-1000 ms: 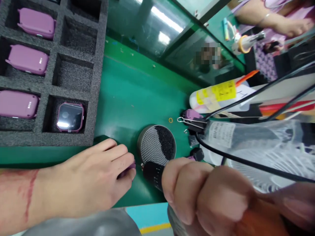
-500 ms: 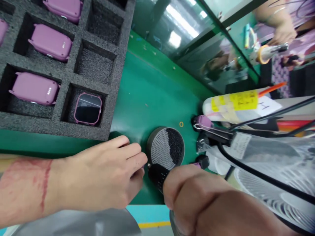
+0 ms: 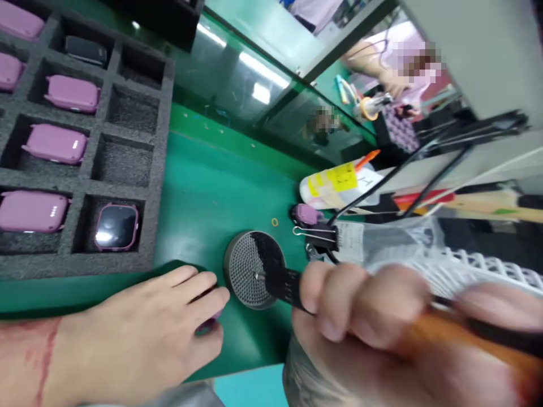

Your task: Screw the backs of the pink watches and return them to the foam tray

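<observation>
My right hand (image 3: 360,316) grips an electric screwdriver with a black nose (image 3: 284,284) and an orange body. Its metal bit is over a round dish (image 3: 244,288) with a dotted grey grid and a patch of tiny black pieces, probably screws. From this view I cannot tell whether the bit touches the dish. Left of the dish, my left hand (image 3: 156,322) is closed on a small purple smartwatch (image 3: 210,322), mostly hidden under the fingers. A foam tray (image 3: 163,169) lies beyond that hand, holding several purple watches, among them one face-up watch (image 3: 116,226).
A white bottle with a yellow label (image 3: 331,183) lies at the right, near another purple watch (image 3: 306,214). A binder clip (image 3: 322,236), plastic bags and black cables crowd that side. A glass partition (image 3: 254,85) runs behind; another person's hand (image 3: 392,82) shows past it.
The screwdriver's bit has moved from beside my left hand to over the round dish. The fingers of my left hand have opened slightly around the purple watch. The camera view has shifted.
</observation>
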Demonstrator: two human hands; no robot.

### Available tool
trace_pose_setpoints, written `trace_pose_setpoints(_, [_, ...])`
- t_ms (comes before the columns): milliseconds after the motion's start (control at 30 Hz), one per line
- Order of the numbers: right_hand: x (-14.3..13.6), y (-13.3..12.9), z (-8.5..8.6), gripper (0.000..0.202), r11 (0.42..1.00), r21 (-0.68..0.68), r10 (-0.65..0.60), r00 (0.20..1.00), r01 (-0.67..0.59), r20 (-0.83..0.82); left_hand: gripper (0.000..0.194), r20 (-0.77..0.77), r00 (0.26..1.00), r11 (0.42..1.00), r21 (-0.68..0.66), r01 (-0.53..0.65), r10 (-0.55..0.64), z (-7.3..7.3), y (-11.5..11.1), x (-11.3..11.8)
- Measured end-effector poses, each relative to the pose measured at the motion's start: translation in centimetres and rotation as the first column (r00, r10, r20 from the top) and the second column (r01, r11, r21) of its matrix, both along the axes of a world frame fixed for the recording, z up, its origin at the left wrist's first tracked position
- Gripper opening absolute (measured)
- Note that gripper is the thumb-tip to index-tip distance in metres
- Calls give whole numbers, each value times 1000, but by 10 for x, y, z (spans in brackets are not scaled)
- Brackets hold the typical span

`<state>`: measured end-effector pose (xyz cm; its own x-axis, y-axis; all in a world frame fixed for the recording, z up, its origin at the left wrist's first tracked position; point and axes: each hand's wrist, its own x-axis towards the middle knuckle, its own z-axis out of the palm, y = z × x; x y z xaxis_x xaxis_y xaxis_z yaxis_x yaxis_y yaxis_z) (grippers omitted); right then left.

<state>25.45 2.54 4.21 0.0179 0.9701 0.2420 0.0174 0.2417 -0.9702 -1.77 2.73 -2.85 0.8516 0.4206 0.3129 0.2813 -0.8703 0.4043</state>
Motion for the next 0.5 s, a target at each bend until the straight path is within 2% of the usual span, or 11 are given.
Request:
trace_pose_setpoints(33, [-3,4,-3,64,1000,-3,-16,1000,16,-6,4,13,1000,1000,-2,7,-7,1,0,-1])
trace_pose_setpoints(167, [-10,10,-15,52,997,-53,-55,998,53,-28,19,105,994,999,-40,-17,21,4,1,-2])
trace_pose_setpoints(333, [-19,18,-21,20,999,30,-30,986,35,-164,30,157,983,994,-62,-87,95,4,-1,-3])
trace_pose_setpoints(500, [-24,20,-21,17,1000,25,-12,980,18,-199,35,173,980,995,-61,-84,94,4,0,-6])
